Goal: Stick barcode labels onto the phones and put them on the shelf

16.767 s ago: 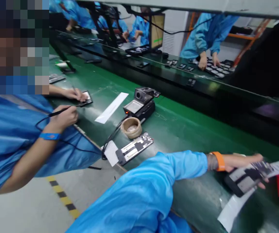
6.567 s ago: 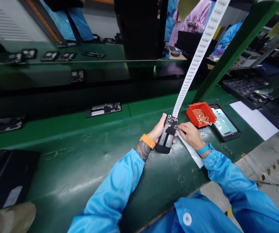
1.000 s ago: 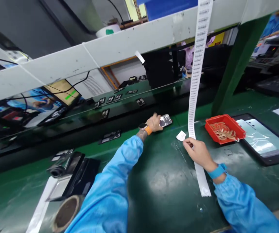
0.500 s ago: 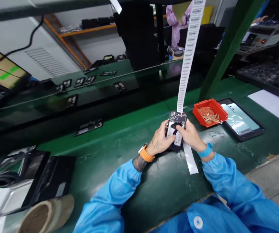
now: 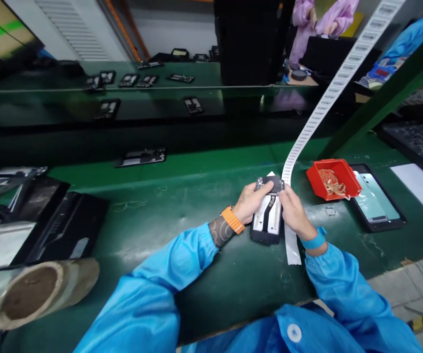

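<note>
An opened phone body point(image 5: 268, 218) with bare boards and a light inner plate lies between my hands on the green bench point(image 5: 182, 196). My left hand point(image 5: 250, 201) grips its left edge, fingers curled near the top. My right hand point(image 5: 292, 211) holds its right edge, fingertips pressed at the top end. A long white label strip point(image 5: 329, 93) hangs down from above and ends on the bench beside my right wrist.
A red tray point(image 5: 332, 179) of thin tan parts sits right of the phone, with a black tablet-like tray point(image 5: 375, 203) beyond it. Another phone frame point(image 5: 141, 157) lies further back. A black device point(image 5: 49, 220) and a brown roll point(image 5: 38, 291) stand at left.
A second ago my left hand reached far to pick up the phone body and my right held the strip. Both hands now hold the phone, lowered closer to me.
</note>
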`<state>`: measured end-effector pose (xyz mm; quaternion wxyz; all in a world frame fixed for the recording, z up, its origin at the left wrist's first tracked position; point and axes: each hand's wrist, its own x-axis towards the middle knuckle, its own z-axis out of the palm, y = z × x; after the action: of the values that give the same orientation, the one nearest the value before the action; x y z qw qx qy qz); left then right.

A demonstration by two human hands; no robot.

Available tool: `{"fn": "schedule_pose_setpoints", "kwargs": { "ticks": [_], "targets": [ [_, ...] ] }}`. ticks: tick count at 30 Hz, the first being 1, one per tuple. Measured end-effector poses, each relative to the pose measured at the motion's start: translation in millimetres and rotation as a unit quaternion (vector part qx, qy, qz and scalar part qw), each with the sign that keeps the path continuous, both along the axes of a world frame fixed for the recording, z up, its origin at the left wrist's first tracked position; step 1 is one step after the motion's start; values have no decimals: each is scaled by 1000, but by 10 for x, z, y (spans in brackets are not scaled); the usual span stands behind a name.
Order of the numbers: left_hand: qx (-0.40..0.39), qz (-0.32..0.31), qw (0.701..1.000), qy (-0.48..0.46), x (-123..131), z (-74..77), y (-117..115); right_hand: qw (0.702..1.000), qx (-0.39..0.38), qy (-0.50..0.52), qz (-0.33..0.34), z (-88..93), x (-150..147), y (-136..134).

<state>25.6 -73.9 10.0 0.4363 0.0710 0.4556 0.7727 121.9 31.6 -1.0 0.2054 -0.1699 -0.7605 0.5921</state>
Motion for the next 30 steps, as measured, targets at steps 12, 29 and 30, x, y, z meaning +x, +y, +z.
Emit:
{"fn": "schedule_pose_setpoints", "kwargs": {
  "ticks": [12, 29, 30],
  "targets": [
    [65, -11, 994, -92, -55, 71, -4, 977, 199, 38, -74, 53, 29, -99],
    [35, -104, 988, -109, -116, 119, -77, 923, 375, 64, -60, 120, 37, -50],
    [40, -113, 986, -118, -127, 115, -78, 925, 370, 67, -58, 123, 37, -56]
  ]
}}
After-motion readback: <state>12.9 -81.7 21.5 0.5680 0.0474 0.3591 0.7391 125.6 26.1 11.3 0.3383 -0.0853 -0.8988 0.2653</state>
